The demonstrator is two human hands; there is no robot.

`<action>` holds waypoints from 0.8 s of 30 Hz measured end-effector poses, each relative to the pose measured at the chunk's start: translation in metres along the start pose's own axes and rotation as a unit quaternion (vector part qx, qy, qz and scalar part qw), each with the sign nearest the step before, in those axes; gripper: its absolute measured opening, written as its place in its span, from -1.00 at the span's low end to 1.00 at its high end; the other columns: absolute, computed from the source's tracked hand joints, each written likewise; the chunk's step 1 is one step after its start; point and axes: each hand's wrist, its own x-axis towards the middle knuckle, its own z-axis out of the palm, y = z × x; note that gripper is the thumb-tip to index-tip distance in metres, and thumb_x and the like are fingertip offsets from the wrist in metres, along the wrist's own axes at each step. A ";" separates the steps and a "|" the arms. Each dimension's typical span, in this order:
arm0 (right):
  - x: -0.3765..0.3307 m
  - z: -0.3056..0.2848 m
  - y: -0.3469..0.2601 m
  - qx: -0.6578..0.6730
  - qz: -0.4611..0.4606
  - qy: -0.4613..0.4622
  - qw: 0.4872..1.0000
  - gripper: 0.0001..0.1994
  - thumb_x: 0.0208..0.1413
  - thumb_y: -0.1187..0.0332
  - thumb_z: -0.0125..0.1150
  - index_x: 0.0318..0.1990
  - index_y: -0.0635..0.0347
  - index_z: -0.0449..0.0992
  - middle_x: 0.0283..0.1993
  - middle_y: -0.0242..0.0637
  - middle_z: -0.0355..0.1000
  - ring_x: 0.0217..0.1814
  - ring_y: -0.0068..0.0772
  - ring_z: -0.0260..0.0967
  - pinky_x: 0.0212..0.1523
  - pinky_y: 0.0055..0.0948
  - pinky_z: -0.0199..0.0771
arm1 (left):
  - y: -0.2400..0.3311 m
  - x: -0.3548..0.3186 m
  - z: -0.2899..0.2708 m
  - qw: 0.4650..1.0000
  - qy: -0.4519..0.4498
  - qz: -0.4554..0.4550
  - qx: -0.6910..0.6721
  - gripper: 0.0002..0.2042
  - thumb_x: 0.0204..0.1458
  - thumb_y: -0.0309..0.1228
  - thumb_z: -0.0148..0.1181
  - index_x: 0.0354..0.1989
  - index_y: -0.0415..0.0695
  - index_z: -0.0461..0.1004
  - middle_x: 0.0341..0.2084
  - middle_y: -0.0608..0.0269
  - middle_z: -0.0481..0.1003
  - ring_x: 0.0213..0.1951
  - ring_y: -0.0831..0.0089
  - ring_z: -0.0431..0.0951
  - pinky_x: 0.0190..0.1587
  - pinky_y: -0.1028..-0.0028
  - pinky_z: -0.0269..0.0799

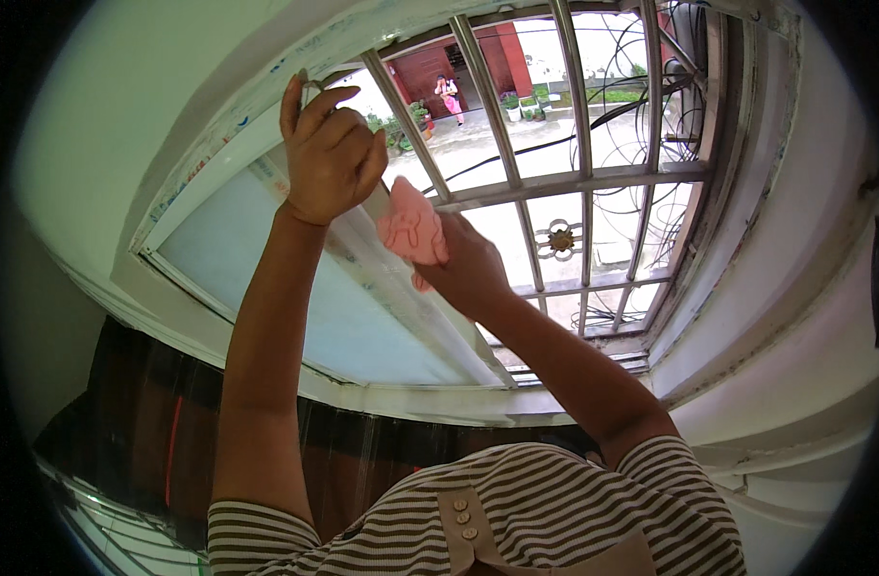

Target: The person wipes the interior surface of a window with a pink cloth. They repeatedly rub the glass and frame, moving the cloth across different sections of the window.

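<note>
Striped cotton, one short-sleeved shirt (545, 494), filled the lower foreground. Beyond it stood one metal security grille (583, 180), with four upright bars visible, and, to its left, one frosted pane (362, 322). One person (447, 94) stood outside, behind the bars.

Both hands were raised and well apart. The left hand (326, 168) was bent at the upper window frame, fingers curled; whether it pinched anything I could not tell. The right hand (475, 266) was closed around one pink cloth (412, 226), which stood up from the fist beside the pane's edge, before the grille; contact was unclear. The step in hand looked like working the cloth at that edge; the next move seemed to call for a firm grip and long reach.

Smallest were three buttons (464, 518) on the shirt placket.
</note>
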 end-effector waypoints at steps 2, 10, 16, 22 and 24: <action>-0.007 0.003 0.007 -0.012 0.007 -0.009 1.000 -0.51 -0.08 0.27 0.29 0.02 0.25 0.36 -0.09 -0.09 0.40 -0.08 0.02 0.43 -0.09 -0.14 0.45 | 0.000 0.001 0.006 0.999 0.040 0.007 0.013 -0.84 -0.24 -0.47 0.26 -0.71 -0.04 0.39 -0.54 0.39 0.38 -0.07 0.32 0.48 0.30 0.00 -0.05; -0.055 0.031 0.068 -0.033 0.029 0.028 0.999 -0.62 -0.19 0.38 0.36 -0.16 0.24 0.42 -0.17 -0.18 0.43 -0.15 -0.01 0.44 -0.17 -0.17 0.47 | -0.003 -0.008 0.015 0.997 0.077 0.026 0.016 -0.84 -0.18 -0.44 0.27 -0.67 -0.02 0.39 -0.48 0.38 0.40 -0.06 0.32 0.47 0.24 0.07 0.02; -0.091 0.050 0.115 -0.052 0.075 0.000 0.996 -0.67 -0.15 0.36 0.31 -0.18 0.19 0.40 -0.21 -0.17 0.40 -0.14 0.00 0.39 -0.15 -0.13 0.41 | 0.005 0.000 0.007 0.997 0.070 0.012 -0.006 -0.87 -0.22 -0.49 0.17 -0.69 -0.11 0.36 -0.53 0.25 0.36 -0.10 0.19 0.46 0.29 -0.03 0.00; -0.121 0.048 0.153 -0.079 0.150 -0.100 0.981 -0.69 -0.06 0.25 0.26 -0.17 0.17 0.43 -0.18 -0.12 0.46 -0.11 0.02 0.42 -0.13 -0.12 0.43 | 0.002 -0.001 0.013 0.993 0.113 0.017 -0.022 -0.88 -0.25 -0.51 0.17 -0.70 -0.12 0.36 -0.55 0.25 0.34 -0.12 0.19 0.47 0.26 -0.02 0.03; -0.135 0.041 0.169 -0.131 0.171 -0.150 0.965 -0.69 -0.03 0.21 0.24 -0.15 0.15 0.44 -0.19 -0.11 0.47 -0.11 0.02 0.44 -0.13 -0.11 0.43 | 0.002 -0.001 0.013 0.992 0.123 0.013 -0.022 -0.88 -0.26 -0.51 0.17 -0.70 -0.12 0.36 -0.55 0.25 0.34 -0.12 0.18 0.47 0.26 -0.01 0.04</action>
